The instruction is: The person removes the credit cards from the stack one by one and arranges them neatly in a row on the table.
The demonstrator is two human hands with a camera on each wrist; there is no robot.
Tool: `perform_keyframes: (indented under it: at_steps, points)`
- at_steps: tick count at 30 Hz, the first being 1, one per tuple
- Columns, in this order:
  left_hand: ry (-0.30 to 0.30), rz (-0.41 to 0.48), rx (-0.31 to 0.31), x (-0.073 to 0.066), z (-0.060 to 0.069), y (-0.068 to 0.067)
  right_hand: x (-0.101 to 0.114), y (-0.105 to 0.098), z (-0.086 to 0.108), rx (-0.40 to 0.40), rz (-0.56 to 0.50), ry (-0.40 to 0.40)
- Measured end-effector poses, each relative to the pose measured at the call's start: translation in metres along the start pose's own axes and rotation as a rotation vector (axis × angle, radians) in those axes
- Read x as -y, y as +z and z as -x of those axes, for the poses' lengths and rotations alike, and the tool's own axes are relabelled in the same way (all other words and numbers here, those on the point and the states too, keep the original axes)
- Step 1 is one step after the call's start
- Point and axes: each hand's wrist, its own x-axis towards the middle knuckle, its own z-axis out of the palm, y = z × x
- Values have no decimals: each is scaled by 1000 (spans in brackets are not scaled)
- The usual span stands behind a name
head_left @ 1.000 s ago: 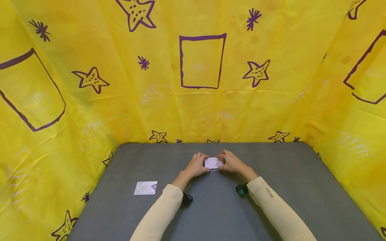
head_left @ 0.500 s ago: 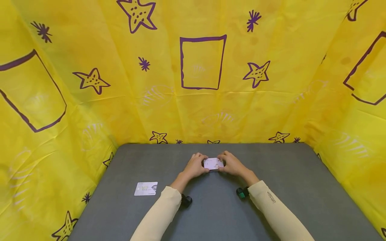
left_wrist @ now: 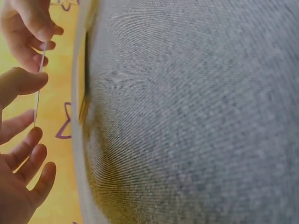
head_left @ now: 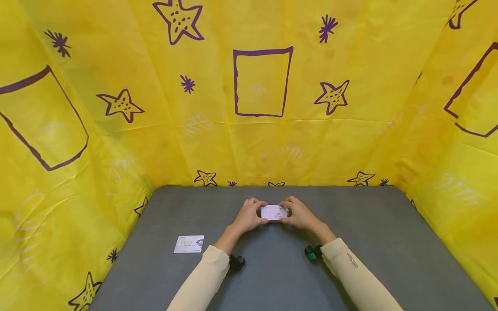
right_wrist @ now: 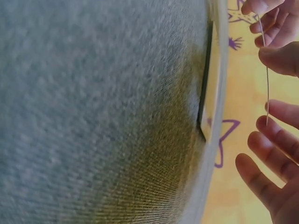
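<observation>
Between both hands, a white card with a faint print [head_left: 272,212] is held by its short sides near the back of the table. My left hand [head_left: 249,216] pinches its left end, thumb at the near edge and fingers behind. The right end is pinched by my right hand [head_left: 301,214]. Edge-on, the thin card [left_wrist: 39,95] stands off the table surface in the left wrist view. Below the held card, a flat dark-edged thing [right_wrist: 209,88] lies on the table in the right wrist view; the head view mostly hides it.
A white card marked VIP [head_left: 189,244] lies on the grey table [head_left: 272,276] at the left. Yellow cloth [head_left: 218,142] with purple starfish drawings hangs behind the table and at both sides.
The held card and my left hand have shifted slightly left. A light strip seen below the card's near edge earlier has given way to a dark one. The VIP card lies still.
</observation>
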Motion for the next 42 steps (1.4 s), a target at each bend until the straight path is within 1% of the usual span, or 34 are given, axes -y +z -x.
perform_keyframes:
  at_steps: [6, 9, 14, 20, 25, 31, 34, 39, 42]
  points:
    - [11, -4, -18, 0, 7, -7, 6, -1, 3, -23, 11, -33]
    - [24, -18, -28, -1, 9, -10, 9, -2, 4, -31, 19, -43]
    - [40, -39, -38, -3, 13, -15, 13, -4, 6, -38, 42, -83]
    - [41, -34, -42, -2, 18, -21, 20, -5, 7, -70, 47, -132]
    - [67, -23, -45, -2, 25, -27, 26, -6, 9, -91, 52, -146]
    - [93, -12, -49, 1, 34, -35, 35, -5, 8, -82, 40, -159]
    - [100, 0, -48, 3, 38, -39, 39, -4, 8, -78, 51, -164]
    - [104, 2, -43, 7, 43, -42, 45, -3, 7, -63, 59, -159]
    - [96, 16, -48, 10, 47, -45, 48, -1, 6, -55, 67, -173]
